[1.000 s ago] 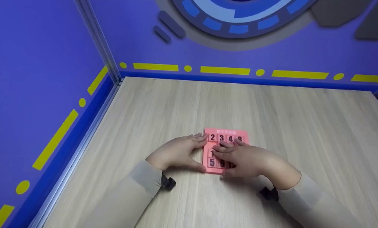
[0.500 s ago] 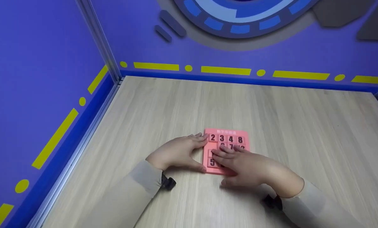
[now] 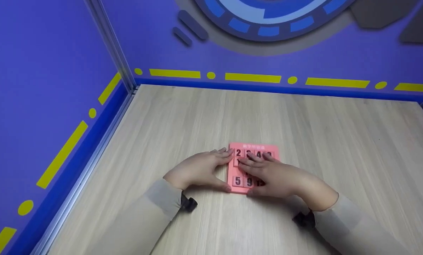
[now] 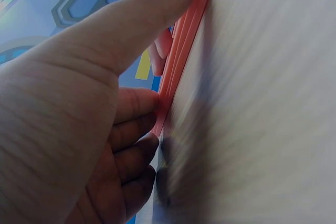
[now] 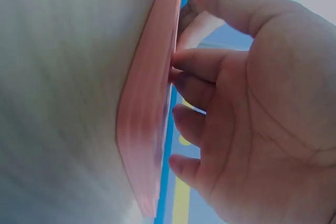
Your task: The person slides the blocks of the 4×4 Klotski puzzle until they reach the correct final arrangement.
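Observation:
A pink number sliding puzzle (image 3: 238, 172) lies flat on the wooden table, with black digits on its square tiles. My left hand (image 3: 201, 170) rests against its left side, fingertips near the upper edge and thumb at the near left corner. In the left wrist view the thumb (image 4: 152, 11) lies extended onto the pink rim. My right hand (image 3: 276, 177) is spread over the tiles, its index fingertip at the left tile of the second row. In the right wrist view its index finger (image 5: 202, 62) touches the top face. Several tiles are hidden under this hand.
The wooden tabletop (image 3: 183, 117) surrounds the puzzle. A blue-purple wall (image 3: 154, 42) with yellow marks stands behind it, and another panel (image 3: 38, 71) runs along the left. A metal post (image 3: 108, 42) joins them at the corner.
The right hand first drew slightly nearer the body, then moved away again. The tile under its index finger has slid from the third row to the second in the left column. My left hand stayed put.

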Tool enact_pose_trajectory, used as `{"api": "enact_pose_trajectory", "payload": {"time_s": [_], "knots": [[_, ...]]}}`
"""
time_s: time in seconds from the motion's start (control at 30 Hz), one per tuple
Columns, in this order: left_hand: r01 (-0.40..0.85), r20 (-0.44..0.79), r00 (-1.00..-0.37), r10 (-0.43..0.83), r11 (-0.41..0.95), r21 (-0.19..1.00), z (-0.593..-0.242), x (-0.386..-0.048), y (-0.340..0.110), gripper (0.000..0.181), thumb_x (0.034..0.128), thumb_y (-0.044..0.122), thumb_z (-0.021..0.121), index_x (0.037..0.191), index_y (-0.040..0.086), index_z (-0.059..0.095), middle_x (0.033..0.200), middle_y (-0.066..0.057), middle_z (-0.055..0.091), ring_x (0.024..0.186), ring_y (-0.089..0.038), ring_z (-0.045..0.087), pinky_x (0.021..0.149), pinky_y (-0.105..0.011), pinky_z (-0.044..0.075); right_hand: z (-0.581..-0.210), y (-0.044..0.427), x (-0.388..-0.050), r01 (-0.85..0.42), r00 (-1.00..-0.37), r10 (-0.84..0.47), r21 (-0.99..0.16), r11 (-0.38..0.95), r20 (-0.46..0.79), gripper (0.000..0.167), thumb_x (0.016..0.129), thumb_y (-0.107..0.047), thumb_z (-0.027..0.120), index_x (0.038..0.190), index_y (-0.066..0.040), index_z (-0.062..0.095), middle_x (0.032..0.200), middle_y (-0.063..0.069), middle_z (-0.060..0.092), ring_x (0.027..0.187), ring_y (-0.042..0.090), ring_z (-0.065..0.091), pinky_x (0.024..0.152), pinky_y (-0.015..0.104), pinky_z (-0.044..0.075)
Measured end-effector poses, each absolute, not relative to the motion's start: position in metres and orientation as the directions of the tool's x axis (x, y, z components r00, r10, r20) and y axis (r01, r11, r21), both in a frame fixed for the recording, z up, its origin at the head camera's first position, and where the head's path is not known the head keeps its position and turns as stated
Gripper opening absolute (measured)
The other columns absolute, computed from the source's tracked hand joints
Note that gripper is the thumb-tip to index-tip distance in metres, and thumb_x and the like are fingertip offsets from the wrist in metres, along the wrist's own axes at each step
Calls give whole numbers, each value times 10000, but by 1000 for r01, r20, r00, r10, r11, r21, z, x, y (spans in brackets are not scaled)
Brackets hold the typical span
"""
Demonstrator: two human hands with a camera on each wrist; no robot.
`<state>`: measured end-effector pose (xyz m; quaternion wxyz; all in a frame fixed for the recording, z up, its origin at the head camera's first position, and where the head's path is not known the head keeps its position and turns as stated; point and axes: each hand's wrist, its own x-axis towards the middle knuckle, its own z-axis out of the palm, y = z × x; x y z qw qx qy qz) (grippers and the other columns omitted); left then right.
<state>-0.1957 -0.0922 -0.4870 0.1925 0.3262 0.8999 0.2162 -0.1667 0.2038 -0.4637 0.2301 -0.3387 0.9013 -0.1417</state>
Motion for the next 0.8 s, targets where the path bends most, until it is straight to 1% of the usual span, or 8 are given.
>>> {"api": "enact_pose_trajectory", "payload": {"time_s": [0.17, 0.3, 0.43, 0.5, 0.57, 0.7, 0.8], "knots": [[508, -203, -713, 671, 693, 511, -485, -196, -91, 1114, 875, 650, 914, 1756, 193, 406, 1870, 46, 291, 1771, -199, 247, 1471, -445, 240, -463, 209, -165, -571, -657, -698, -417, 707, -285, 847, 1084, -569, 696, 1788, -230, 370, 1894, -21, 271, 1787, 332, 193, 1460, 682, 122], [510, -199, -713, 672, 692, 511, -485, -196, -92, 1119, 875, 657, 913, 1758, 194, 404, 1871, 57, 292, 1773, -194, 242, 1470, -440, 247, -461, 211, -152, -589, -652, -711, -416, 693, -262, 882, 1070, -579, 714, 1791, -216, 359, 1898, -29, 263, 1782, 318, 212, 1462, 654, 149], [512, -198, -713, 673, 692, 509, -486, -195, -93, 1123, 873, 668, 908, 1756, 187, 408, 1870, 63, 293, 1773, -191, 241, 1470, -430, 246, -460, 211, -133, -624, -628, -731, -388, 678, -267, 891, 1076, -597, 691, 1799, -214, 337, 1899, -23, 258, 1774, 314, 243, 1453, 656, 179], [512, -197, -713, 673, 692, 510, -486, -195, -93, 1120, 874, 666, 908, 1755, 185, 411, 1871, 68, 289, 1772, -191, 244, 1470, -429, 245, -459, 209, -124, -638, -620, -734, -367, 677, -277, 893, 1075, -609, 682, 1802, -225, 330, 1901, -36, 250, 1776, 289, 241, 1453, 641, 193], [506, -199, -716, 669, 694, 512, -486, -196, -93, 1116, 874, 660, 910, 1754, 188, 413, 1870, 75, 288, 1771, -191, 242, 1470, -428, 241, -457, 207, -118, -661, -609, -746, -349, 664, -268, 885, 1081, -607, 675, 1799, -214, 339, 1901, -29, 257, 1773, 287, 258, 1446, 649, 219], [501, -200, -721, 664, 698, 512, -486, -196, -92, 1126, 866, 668, 913, 1755, 194, 410, 1868, 75, 289, 1772, -193, 241, 1470, -435, 240, -455, 204, -110, -686, -604, -755, -317, 655, -255, 884, 1083, -618, 664, 1794, -196, 353, 1903, -12, 262, 1765, 296, 284, 1430, 664, 261], [505, -196, -720, 666, 696, 511, -487, -195, -92, 1134, 862, 683, 908, 1755, 193, 410, 1867, 71, 291, 1773, -198, 242, 1470, -442, 241, -454, 203, -107, -685, -607, -749, -304, 662, -264, 895, 1080, -623, 665, 1794, -184, 350, 1904, -4, 258, 1764, 296, 287, 1428, 666, 266]]}}
